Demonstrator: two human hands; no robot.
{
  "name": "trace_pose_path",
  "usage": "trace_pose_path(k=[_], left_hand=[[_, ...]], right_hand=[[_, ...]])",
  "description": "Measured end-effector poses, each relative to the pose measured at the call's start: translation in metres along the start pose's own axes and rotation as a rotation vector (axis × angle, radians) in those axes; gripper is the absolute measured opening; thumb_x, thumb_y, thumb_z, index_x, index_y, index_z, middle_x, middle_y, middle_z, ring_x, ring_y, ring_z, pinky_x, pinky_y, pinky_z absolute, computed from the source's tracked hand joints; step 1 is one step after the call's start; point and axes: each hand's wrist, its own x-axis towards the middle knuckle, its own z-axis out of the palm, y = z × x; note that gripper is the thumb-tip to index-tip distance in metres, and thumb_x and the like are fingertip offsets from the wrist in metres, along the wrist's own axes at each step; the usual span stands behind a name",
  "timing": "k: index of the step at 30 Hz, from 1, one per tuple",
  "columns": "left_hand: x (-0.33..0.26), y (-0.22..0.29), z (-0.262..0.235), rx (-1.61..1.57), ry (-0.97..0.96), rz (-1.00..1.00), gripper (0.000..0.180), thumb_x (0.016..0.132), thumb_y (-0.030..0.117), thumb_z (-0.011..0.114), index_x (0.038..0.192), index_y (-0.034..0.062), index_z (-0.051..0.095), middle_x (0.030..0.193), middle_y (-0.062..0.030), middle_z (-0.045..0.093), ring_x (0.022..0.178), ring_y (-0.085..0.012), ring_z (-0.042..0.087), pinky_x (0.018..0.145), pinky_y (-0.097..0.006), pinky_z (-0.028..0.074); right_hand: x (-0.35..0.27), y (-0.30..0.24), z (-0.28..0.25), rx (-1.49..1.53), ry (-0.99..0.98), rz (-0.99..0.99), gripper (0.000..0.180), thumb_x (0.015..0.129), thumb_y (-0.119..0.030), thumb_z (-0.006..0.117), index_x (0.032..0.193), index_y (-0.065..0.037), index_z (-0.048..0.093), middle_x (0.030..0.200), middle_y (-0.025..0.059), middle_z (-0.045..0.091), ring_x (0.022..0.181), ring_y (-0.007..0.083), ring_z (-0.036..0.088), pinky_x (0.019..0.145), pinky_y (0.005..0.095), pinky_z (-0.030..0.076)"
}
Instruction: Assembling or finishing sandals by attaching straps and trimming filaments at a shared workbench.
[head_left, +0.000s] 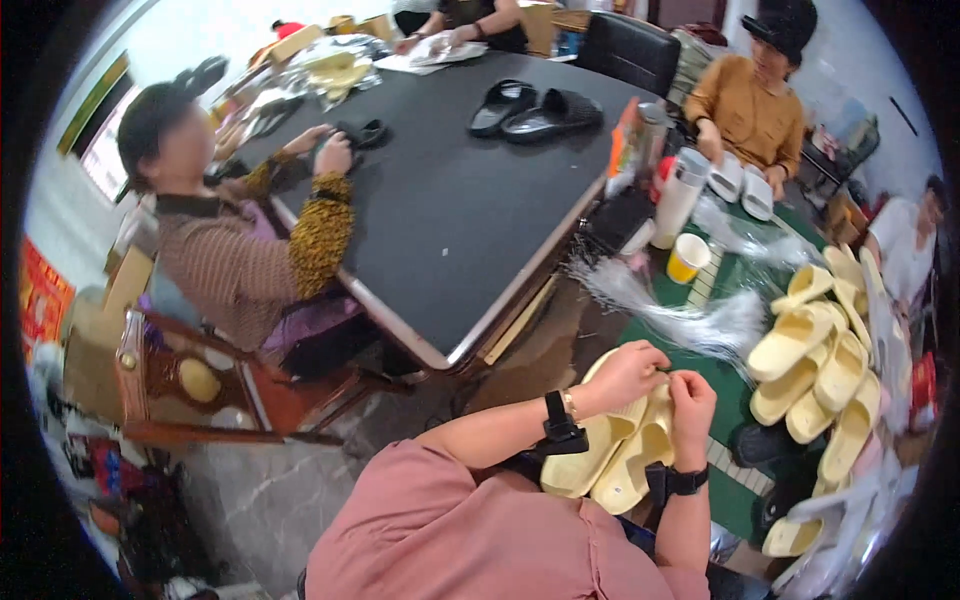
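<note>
A pair of pale yellow slippers (640, 455) lies in front of me, side by side, at the edge of a green surface. Over their far ends my left hand (628, 380) and my right hand (692, 402) come close together. The fingertips of both are pinched; whatever they hold is too small to make out. Just beyond them a bundle of clear, thin plastic strands (700, 322) spreads over the green surface (655, 350). To my right, many more yellow slippers (800, 345) are heaped up, with grey ones beside them.
A large dark table (430, 250) carries black shoes (550, 115). At its left a person (230, 250) handles a dark shoe; another person (750, 110) touches white slippers (740, 185). A yellow-white paper cup (688, 258) and a tall tumbler (680, 200) stand ahead. A wooden chair (200, 385) is at left.
</note>
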Motion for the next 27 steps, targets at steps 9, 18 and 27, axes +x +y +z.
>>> trace_pose_path(k=[9,18,27], left_hand=[[-0.017,0.174,-0.101,-0.244,-0.046,0.947,0.012,0.084,0.012,0.061,0.091,0.004,0.065,0.092,-0.0083,0.063,0.08,-0.0272,0.059,0.07,-0.039,0.047],[-0.026,0.22,-0.099,-0.217,0.307,1.324,0.009,0.085,0.003,0.062,0.078,0.0013,0.066,0.079,-0.0088,0.061,0.065,-0.0202,0.06,0.055,-0.031,0.046],[-0.052,0.218,-0.1,-0.126,0.54,1.189,0.002,0.077,0.002,0.071,0.077,0.0031,0.07,0.08,-0.0088,0.067,0.062,-0.0178,0.062,0.056,-0.026,0.049]], right_hand=[[0.004,0.007,-0.004,0.373,-0.047,0.069,0.008,0.089,-0.004,0.06,0.088,0.001,0.066,0.079,-0.0003,0.063,0.07,0.0058,0.055,0.064,0.0208,0.044],[0.003,-0.003,-0.001,0.097,-0.012,-0.001,0.011,0.089,-0.007,0.06,0.089,0.002,0.066,0.079,-0.0011,0.062,0.068,0.0052,0.053,0.062,0.0208,0.042],[-0.001,0.002,0.005,0.104,-0.022,-0.01,0.009,0.088,-0.006,0.061,0.087,0.001,0.067,0.076,-0.0017,0.062,0.067,0.005,0.054,0.062,0.0199,0.043]])
